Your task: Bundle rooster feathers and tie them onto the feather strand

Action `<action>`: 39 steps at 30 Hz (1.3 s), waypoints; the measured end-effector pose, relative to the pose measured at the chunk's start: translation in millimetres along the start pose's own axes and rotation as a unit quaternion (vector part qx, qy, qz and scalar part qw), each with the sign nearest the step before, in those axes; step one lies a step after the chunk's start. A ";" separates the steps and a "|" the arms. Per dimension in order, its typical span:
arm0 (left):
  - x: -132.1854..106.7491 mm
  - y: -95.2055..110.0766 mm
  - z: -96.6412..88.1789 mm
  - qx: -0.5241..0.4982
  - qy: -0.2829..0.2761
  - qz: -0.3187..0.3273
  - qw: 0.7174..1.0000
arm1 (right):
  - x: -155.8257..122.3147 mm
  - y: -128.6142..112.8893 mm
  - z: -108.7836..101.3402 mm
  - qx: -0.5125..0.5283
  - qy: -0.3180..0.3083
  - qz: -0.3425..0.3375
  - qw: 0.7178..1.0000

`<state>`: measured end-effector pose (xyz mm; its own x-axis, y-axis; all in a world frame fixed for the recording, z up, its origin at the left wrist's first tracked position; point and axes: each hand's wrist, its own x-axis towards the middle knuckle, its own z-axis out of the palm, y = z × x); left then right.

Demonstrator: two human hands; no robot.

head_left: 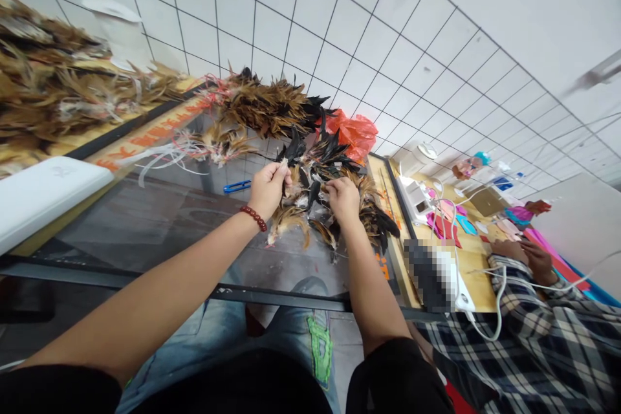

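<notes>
My left hand (pixel 268 187), with a red bead bracelet at the wrist, is closed in a pinch on a few feathers, lifted just above the glass table (pixel 160 220). My right hand (pixel 343 200) is closed on the loose pile of brown and black feathers (pixel 315 171) lying in front of me. Some feathers hang down from under both hands. A longer string of tied feathers (pixel 264 107) lies beyond the pile toward the tiled wall.
Blue snips (pixel 237 187) lie on the glass left of my left hand. A white box (pixel 43 191) sits at the near left; more feather bundles (pixel 53 87) are heaped behind it. A red plastic bag (pixel 356 132) lies past the pile. A person in a plaid sleeve (pixel 543 330) works at the wooden table on the right.
</notes>
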<state>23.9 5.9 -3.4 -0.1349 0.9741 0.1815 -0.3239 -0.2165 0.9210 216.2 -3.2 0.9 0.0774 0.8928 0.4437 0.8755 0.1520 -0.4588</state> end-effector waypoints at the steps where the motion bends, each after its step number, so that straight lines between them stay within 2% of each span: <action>1: -0.1 0.4 0.0 0.000 0.000 0.001 1.000 | 1.7 1.0 -1.7 0.071 0.032 0.035 0.996; 3: -0.4 0.7 0.0 0.004 0.001 0.000 1.000 | 5.1 1.9 -5.3 0.239 0.069 0.115 0.962; 5: -0.7 0.3 0.1 0.007 0.000 -0.003 1.000 | 6.7 0.1 -7.8 0.390 0.056 0.174 0.903; 7: -0.9 -0.2 0.0 0.008 0.000 -0.004 1.000 | 5.9 -3.7 -8.2 0.481 0.030 0.198 0.853; 9: -0.7 -0.7 -0.3 0.009 0.002 0.000 1.000 | 3.6 -7.7 -6.3 0.512 0.015 0.200 0.836; 10: -0.6 -0.9 -0.5 0.009 0.005 0.002 1.000 | 2.6 -9.2 -4.7 0.504 0.006 0.193 0.842; 12: -0.1 -1.5 -1.0 0.004 0.011 -0.003 1.000 | 2.1 -11.4 -1.3 0.439 -0.016 0.164 0.883; 15: 0.8 -2.6 -1.8 -0.015 0.016 -0.015 1.000 | 7.4 -15.8 0.5 0.260 -0.046 0.095 0.960; 17: 1.6 -3.1 -2.3 -0.022 0.022 -0.018 0.999 | 13.8 -21.5 -2.6 0.153 -0.076 0.055 0.984; 21: 4.2 -2.9 -3.4 -0.028 0.047 -0.015 0.998 | 21.4 -31.2 -17.9 0.020 -0.162 0.018 0.986; 26: 8.0 -5.0 -4.8 -0.052 0.077 -0.031 0.995 | 9.4 -18.7 -35.3 -0.179 -0.158 0.045 0.970; 32: 5.8 -8.0 -4.7 -0.034 0.073 -0.033 0.996 | -6.5 3.0 -30.8 -0.175 -0.112 0.040 0.977; 39: 5.6 -5.5 -4.3 -0.043 0.064 -0.038 0.996 | -10.7 3.5 -16.2 -0.202 -0.106 0.004 0.974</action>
<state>20.9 12.2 -8.9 -0.2233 0.9728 0.0622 -0.4161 -0.1529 0.8964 226.2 -19.0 7.0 0.0223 0.9670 0.2538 0.9947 0.0042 -0.1032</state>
